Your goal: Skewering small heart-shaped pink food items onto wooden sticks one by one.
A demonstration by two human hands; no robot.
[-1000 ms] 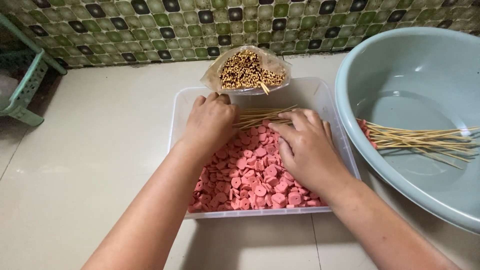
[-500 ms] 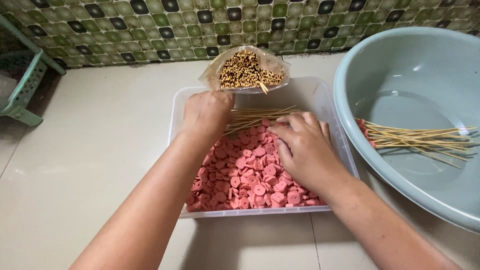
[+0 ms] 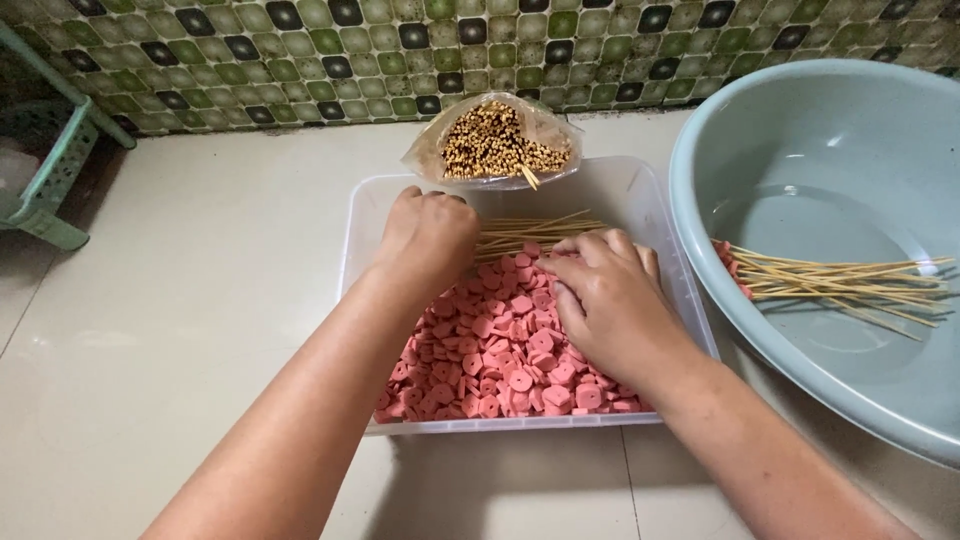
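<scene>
Our left hand [image 3: 428, 235] is curled shut at the back of the clear tub [image 3: 690, 300], seemingly on the loose bamboo skewers [image 3: 535, 232], though we cannot tell; our right hand [image 3: 608, 300] rests half-open on the pink sausage slices [image 3: 490, 350]. We judge a sharp tip could prick a finger. Behind stands a clear bag of skewers [image 3: 495, 140]; rightward, a grey-blue basin [image 3: 800, 170] holds finished sticks [image 3: 840, 285].

A tub [image 3: 660, 215] of slices [image 3: 490, 360] sits left of a basin [image 3: 800, 130], a bag of skewers [image 3: 495, 140] behind it.
</scene>
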